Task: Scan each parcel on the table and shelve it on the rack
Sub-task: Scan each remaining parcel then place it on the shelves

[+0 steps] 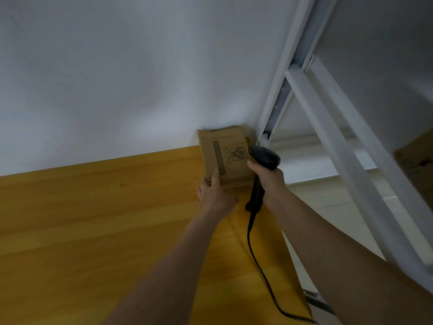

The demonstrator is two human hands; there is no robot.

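A brown cardboard parcel (226, 156) with a printed logo stands at the far right corner of the yellow wooden table (93, 231), against the white wall. My left hand (214, 195) grips its near lower edge, fingers up its front face. My right hand (267, 178) is closed around the handle of a black corded barcode scanner (263, 158), whose head sits right beside the parcel's right edge. The white metal rack (328, 127) rises just right of the table.
The scanner's black cable (255, 254) trails down over the table's right edge. Another cardboard box (417, 165) rests on a rack shelf at the far right. Pale floor tiles (323, 207) show between table and rack.
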